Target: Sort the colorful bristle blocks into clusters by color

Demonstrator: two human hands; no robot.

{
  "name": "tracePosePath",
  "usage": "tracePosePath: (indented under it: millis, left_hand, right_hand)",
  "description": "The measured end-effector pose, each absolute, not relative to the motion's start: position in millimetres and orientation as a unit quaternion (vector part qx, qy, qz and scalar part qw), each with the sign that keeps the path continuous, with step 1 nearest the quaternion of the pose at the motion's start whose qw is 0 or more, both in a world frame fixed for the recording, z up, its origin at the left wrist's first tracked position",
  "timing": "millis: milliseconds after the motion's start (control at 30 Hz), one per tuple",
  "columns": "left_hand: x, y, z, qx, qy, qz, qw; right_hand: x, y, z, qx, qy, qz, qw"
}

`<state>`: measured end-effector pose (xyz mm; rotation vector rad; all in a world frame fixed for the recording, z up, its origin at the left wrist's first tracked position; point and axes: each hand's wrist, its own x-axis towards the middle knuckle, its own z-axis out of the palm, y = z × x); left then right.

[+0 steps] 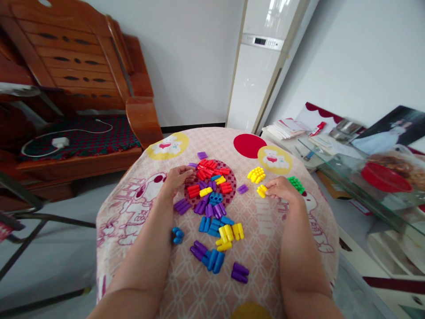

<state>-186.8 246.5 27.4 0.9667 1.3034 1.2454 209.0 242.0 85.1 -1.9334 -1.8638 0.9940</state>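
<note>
My right hand (282,188) pinches a small yellow building block (261,190) at the tabletop, right of the middle. Just beyond it lies a cluster of joined yellow blocks (256,175); a cluster of green blocks (296,184) sits behind the hand to the right. My left hand (179,178) is at the left edge of the mixed pile, fingers apart and slightly bent, near the red blocks (207,169) and a purple block (193,165). Nothing shows in that hand, though its fingertips are partly hidden. A single purple block (243,189) lies between the hands.
The round table has a patterned pink cloth (199,288). Blue blocks (215,261), yellow blocks (226,233) and a purple block (240,272) lie toward me. A wooden bench (83,75) stands left, a white cabinet-like unit (255,79) behind, a glass shelf (358,177) right.
</note>
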Motion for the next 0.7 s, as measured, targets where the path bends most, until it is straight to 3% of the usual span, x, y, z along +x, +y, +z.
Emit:
tracePosePath:
  millis: [233,700]
  left_hand:
    - [-188.6,246.2,28.0,0.403,0.547,0.521,0.518]
    - [-188.4,248.0,26.1,0.398,0.554,0.520,0.514]
  right_hand:
    - [210.8,240.6,95.9,-0.708,-0.653,0.269,0.033]
    - [186.5,244.4,97.1,-0.666,-0.737,0.093,0.062]
